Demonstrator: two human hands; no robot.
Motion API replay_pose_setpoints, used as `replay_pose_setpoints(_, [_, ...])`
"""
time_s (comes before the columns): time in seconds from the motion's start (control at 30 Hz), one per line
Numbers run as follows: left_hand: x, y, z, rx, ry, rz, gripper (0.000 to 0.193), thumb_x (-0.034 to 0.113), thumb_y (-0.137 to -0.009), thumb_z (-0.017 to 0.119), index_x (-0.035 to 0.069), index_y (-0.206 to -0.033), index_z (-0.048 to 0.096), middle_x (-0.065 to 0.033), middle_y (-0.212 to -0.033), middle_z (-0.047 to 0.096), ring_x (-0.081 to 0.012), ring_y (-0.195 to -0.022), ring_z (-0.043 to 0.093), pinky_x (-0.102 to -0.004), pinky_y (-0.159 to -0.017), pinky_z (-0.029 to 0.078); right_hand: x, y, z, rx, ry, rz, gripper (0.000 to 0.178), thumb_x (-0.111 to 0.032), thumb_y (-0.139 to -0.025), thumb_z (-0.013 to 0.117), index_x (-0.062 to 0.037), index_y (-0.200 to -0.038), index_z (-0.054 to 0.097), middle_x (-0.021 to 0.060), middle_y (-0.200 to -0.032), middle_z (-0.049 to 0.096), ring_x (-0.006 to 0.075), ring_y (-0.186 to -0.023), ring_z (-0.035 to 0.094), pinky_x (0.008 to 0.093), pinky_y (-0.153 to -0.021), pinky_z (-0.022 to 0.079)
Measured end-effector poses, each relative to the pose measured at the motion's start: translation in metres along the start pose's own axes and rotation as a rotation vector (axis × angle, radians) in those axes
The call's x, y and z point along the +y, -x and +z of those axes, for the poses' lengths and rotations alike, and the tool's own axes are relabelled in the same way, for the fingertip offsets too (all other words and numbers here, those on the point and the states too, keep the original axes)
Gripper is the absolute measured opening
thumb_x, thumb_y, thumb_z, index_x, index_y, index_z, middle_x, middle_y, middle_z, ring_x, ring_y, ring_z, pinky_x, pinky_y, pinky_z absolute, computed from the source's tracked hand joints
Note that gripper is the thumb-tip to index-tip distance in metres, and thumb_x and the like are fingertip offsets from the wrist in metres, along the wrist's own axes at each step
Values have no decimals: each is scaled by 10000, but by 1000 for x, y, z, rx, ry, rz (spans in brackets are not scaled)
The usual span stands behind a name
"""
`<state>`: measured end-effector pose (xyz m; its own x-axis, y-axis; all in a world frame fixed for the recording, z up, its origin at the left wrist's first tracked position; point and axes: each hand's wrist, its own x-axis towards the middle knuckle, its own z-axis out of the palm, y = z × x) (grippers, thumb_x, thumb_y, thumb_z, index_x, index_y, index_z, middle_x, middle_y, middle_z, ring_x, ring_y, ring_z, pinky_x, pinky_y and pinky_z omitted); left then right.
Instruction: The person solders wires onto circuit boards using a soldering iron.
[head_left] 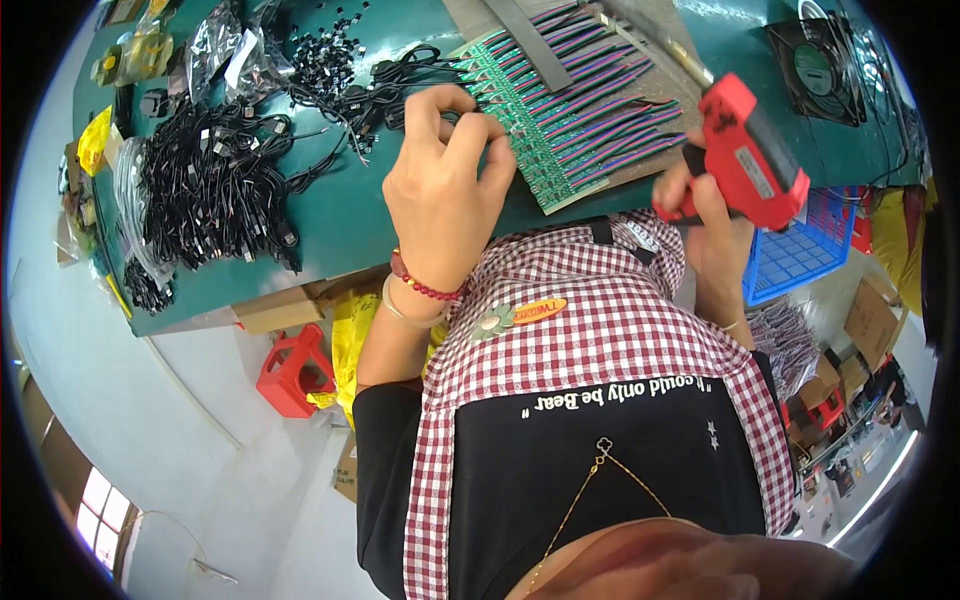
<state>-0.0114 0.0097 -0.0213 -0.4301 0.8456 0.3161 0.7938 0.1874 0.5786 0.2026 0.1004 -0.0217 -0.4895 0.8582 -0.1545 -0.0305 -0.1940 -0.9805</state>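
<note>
My right hand [690, 195] grips a red and black pistol-shaped tool [745, 155] with a finger at its trigger, held up at the right and somewhat blurred. Its exact kind I cannot make out. My left hand [445, 180] is bent with the fingertips drawn together at the left edge of a green circuit board panel [545, 165]; what they pinch, if anything, is hidden. Rows of multicoloured wires [610, 115] run rightward from the panel. A grey flat bar [530, 45] lies across them. Black cables [405, 75] reach the panel's far left edge.
On the green table [345, 235], a large bundle of black cables [215, 185] lies at left, with small black connectors [325, 55] and clear plastic bags [215, 50] beyond. A black fan [815, 65] stands at far right. Below the table are a blue crate [800, 255] and a red stool [295, 375].
</note>
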Motion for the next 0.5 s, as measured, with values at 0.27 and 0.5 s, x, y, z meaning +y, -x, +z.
replay_pose_setpoints(0.27, [-9,-7,11,1,-191,8,106,45,-649,639,47,-684,540,-73,-1077,551,-193,-712,579,-300,-543,488,27,29,-22,-118,43,103,356,-177,-866,557,67,-1106,457,50,-558,448,120,-461,419,265,-453,372])
replay_pose_setpoints(0.5, [-10,-10,17,1,-219,-30,94,61,-666,644,65,-698,556,-66,-1079,575,-224,-745,592,-323,-556,481,35,40,-25,-32,18,241,260,-39,-785,663,13,-1029,590,33,-778,605,81,-629,554,222,-548,460])
